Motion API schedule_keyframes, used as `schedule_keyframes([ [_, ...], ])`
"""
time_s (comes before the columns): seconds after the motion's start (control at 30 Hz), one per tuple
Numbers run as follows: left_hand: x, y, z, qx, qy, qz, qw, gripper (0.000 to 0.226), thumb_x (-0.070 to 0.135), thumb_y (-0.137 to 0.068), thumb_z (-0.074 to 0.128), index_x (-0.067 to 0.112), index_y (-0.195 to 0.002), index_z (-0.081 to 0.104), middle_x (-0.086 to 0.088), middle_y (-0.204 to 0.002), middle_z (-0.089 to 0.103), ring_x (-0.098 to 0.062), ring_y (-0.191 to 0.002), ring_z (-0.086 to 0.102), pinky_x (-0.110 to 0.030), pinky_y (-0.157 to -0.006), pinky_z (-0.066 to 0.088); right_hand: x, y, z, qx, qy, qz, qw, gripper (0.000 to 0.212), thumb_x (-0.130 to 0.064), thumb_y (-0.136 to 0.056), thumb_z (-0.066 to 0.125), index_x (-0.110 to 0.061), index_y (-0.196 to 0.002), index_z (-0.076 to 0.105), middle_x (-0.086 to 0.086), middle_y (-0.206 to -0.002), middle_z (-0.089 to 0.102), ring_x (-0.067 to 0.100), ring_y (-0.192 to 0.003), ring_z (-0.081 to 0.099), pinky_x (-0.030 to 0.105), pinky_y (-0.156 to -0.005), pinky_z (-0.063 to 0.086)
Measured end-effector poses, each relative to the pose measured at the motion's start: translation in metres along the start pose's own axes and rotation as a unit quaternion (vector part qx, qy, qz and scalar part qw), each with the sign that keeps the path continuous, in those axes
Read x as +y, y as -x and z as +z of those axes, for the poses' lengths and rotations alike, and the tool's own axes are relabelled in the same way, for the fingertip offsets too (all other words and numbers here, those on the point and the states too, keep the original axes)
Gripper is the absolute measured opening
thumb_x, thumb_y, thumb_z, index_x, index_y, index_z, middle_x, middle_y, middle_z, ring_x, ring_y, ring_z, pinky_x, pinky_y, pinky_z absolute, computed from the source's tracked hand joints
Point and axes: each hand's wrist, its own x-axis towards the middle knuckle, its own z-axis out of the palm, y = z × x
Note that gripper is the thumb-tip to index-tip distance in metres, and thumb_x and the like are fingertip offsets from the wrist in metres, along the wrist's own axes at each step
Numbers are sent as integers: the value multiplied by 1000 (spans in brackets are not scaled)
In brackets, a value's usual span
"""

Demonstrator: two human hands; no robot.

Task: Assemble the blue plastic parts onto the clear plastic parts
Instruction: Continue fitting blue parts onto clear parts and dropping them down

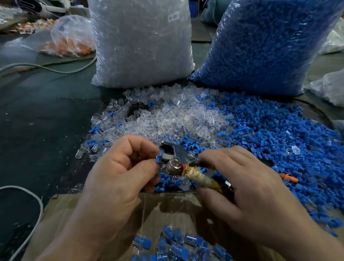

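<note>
My left hand pinches blue part against press jig for seating; right hand grips its wrapped lever.

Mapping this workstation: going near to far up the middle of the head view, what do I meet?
Cardboard box → metal tool → loose clear parts → big bag of clear parts.

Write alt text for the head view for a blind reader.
Two hands work a metal tool: the left hand pinches a blue part against it, the right hand holds its wrapped handle. Behind lie clear parts and blue parts, then a clear-filled bag and a blue-filled bag; finished pieces lie in a box below.
</note>
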Motion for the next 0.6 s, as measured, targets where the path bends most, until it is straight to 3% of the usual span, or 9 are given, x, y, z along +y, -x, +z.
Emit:
schedule_keyframes([
  [0.13,0,2,1,-3,1,-2,1000,37,-6,-88,61,28,-79,71,-1,-69,68,-11,-60,64,-19,-53,53,-1,0,0,-9,10,-2,1000,50,-58,-85,46,-28,-124,55,-15,-107,62,13,-98,56,33,-77,51],
  [0.33,-7,3,0,1,-6,1,1000,32,-2,-88,64,29,-84,71,-2,-73,69,-14,-63,65,-24,-53,54,-6,-4,-3,-15,27,0,1000,49,-63,-83,43,-26,-108,64,-14,-87,62,13,-81,57,34,-69,52],
  [0.43,-9,3,-1,5,16,5,1000,20,9,-82,70,28,-88,72,-2,-74,69,-15,-63,64,-27,-54,55,-8,-5,-4,-15,22,4,1000,42,-60,-82,44,-29,-102,63,-16,-80,59,11,-76,55,34,-66,51],
  [0.6,-7,3,0,29,-11,25,999,18,12,-84,69,29,-87,71,-3,-72,69,-15,-61,63,-27,-54,55,-5,-3,-4,-9,23,28,999,42,-65,-81,46,-35,-107,59,-22,-89,58,5,-82,53,21,-70,44],
])
